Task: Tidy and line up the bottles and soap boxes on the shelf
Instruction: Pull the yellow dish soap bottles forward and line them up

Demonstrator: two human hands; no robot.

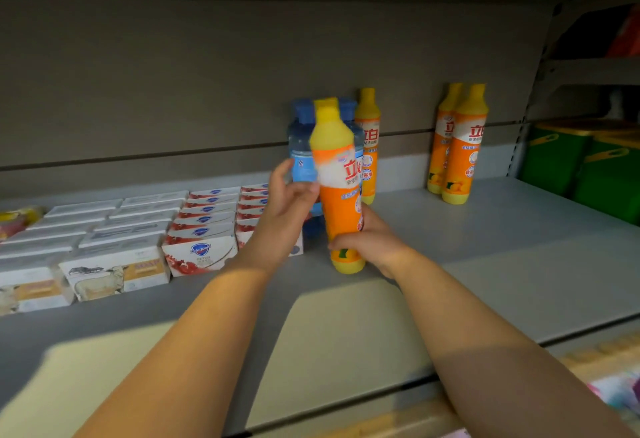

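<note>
My right hand (372, 241) grips the lower part of an orange detergent bottle (337, 174) with a yellow cap, tilted slightly left above the grey shelf (485, 257). My left hand (287, 205) touches its left side at label height, fingers partly curled. Behind it stand blue bottles (300, 146) and another orange bottle (369, 132). Two more orange bottles (457, 146) stand together farther right. Rows of soap boxes (204, 226) fill the shelf's left side.
White soap boxes (114, 229) with a beige picture lie at the far left. Green containers (588, 160) sit on the neighbouring shelf at right. The shelf's back panel (207, 73) rises behind everything. Bare shelf surface lies between the bottle groups.
</note>
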